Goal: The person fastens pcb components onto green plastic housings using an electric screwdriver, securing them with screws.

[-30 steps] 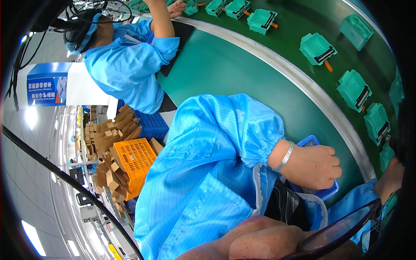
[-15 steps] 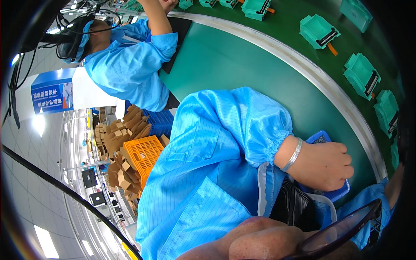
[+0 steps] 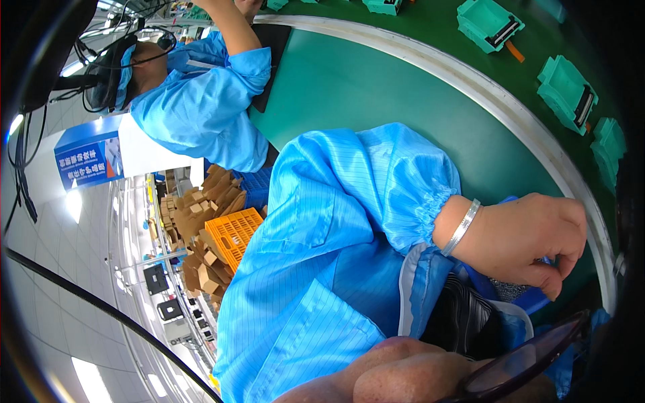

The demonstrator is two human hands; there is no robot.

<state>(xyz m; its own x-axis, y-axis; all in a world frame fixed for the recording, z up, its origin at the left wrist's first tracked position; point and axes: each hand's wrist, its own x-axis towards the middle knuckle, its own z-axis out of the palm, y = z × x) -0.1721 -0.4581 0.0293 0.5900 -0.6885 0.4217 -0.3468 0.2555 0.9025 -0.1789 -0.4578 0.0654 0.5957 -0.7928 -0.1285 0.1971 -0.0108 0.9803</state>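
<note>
My left hand [image 3: 527, 235], with a silver bracelet at the wrist, is over a blue tray [image 3: 534, 302] on the green work surface. Small metal parts [image 3: 507, 290], too small to name, lie in that tray. The fingers curl down and in toward the thumb, closed; whatever they may pinch is too small to make out. Much of the tray is hidden beneath the hand and wrist. My right hand is out of sight.
Beyond a curved metal rail [image 3: 497, 107], teal plastic housings [image 3: 568, 94] with orange strips sit on a dark green belt. To the left, a co-worker in blue [image 3: 201, 114] is at the same bench. An orange crate [image 3: 235, 235] and cardboard pieces [image 3: 208, 201] are behind.
My left hand has moved right and its curled fingers now show. The right sleeve and forearm have mostly left the right edge. The teal housings have shifted in the picture.
</note>
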